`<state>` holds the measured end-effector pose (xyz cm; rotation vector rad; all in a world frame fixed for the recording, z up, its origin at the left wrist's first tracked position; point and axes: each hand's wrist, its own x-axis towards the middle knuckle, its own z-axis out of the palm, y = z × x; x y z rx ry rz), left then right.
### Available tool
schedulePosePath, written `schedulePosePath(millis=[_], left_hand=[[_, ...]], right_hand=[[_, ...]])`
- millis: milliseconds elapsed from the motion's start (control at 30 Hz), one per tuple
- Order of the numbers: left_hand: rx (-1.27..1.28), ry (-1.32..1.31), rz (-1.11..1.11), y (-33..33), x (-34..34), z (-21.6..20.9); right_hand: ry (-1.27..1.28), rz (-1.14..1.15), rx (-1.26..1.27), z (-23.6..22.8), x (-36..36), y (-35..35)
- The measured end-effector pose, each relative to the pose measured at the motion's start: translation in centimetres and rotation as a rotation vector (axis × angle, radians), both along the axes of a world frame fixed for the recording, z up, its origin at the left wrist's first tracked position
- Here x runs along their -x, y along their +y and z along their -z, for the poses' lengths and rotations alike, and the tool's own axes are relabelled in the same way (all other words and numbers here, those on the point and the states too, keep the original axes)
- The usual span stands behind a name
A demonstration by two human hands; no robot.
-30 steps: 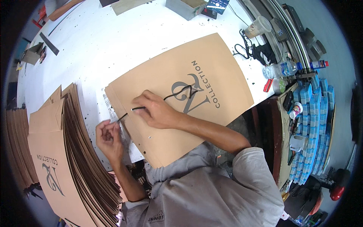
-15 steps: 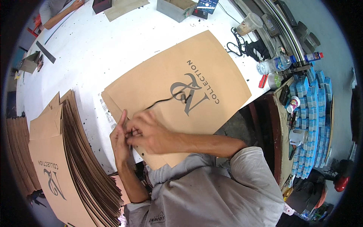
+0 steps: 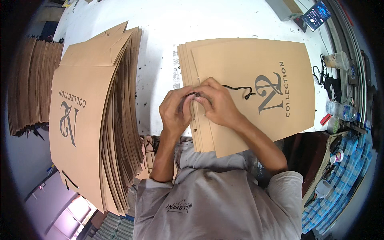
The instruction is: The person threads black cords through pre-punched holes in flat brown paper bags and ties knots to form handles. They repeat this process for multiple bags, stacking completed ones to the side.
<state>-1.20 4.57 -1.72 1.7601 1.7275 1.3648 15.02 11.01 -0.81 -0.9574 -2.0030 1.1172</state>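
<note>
Flat brown paper bags (image 3: pixel 244 56) with dark printed lettering lie in a small pile before me, their layered edge toward my left. A black cord (image 3: pixel 240 88) runs from between my hands across the top bag and ends in a loose curl by the print. My left hand (image 3: pixel 176 109) is closed, its fingertips pinching the cord at the bag's edge. Against it, my right hand (image 3: pixel 217 103) is closed too, thumb and fingers pinched on the cord from the other side. Small holes show along the edge; the one under my fingers is hidden.
A tall stack of folded brown bags (image 3: pixel 82 96) stands at my left, with another stack (image 3: pixel 30 86) beyond. On the white table (image 3: pixel 192 20), a phone (image 3: pixel 317 16), a grey box (image 3: pixel 282 9), a plastic cup (image 3: pixel 337 61), black cords (image 3: pixel 333 89) and a water bottle (image 3: pixel 347 113) line the right.
My view has swung, so the pile now sits further right. My right hand, blurred before, is steady, and both hands meet at the bag's edge. The cord's loose end has shifted across the bag.
</note>
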Motion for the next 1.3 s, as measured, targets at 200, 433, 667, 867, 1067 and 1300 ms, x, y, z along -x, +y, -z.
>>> schedulePosePath(millis=[200, 433, 667, 867, 1067, 1300], left_hand=[[0.147, -0.494, 0.068, 0.9, -0.5, 1.1], [0.198, -0.764, 0.042, 0.7, -2.2, 1.6], [0.187, -0.698, 0.092, -1.9, -1.5, -3.4], [0.09, -0.421, -0.212, -2.8, -0.5, -3.0], [0.353, -0.279, -0.197, -4.4, -2.4, -3.6], [0.595, -0.441, -0.017, -4.9, -7.0, -2.4]], right_hand=[[0.116, 0.014, 0.466, 0.8, -1.7, 1.3], [0.377, -0.006, 0.596, 0.6, -1.7, 1.3], [-0.148, -0.061, -0.391, 0.8, -0.2, 0.8], [-0.103, -0.065, -0.09, -3.6, -2.2, 0.9], [-0.456, 0.279, -0.115, -6.1, -12.3, -0.4], [-0.087, 0.393, 0.089, -2.1, -10.9, -1.9]])
